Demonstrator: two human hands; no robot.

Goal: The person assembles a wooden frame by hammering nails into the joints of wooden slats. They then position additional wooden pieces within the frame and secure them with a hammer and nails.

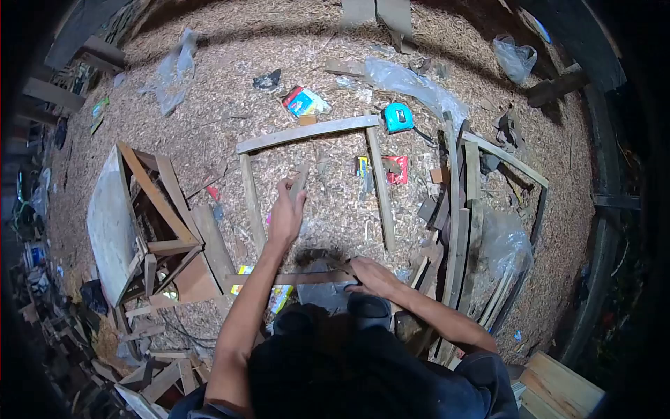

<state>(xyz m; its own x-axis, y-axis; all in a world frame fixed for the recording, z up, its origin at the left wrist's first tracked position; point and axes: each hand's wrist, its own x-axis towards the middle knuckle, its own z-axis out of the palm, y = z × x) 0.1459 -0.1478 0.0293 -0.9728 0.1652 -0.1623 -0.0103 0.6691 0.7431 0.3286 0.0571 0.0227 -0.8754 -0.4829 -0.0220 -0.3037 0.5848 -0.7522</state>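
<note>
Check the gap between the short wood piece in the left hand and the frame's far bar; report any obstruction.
Nothing visible stands between the short wood piece in the left hand and the far bar; only wood shavings lie there.

Room runs between 2 side slats (pixel 381 188), stopped by a crossbar (pixel 307 133).

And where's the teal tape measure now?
In the head view, the teal tape measure lies on the wood shavings, upper right of centre, beside the far wooden bar's right end.
</note>
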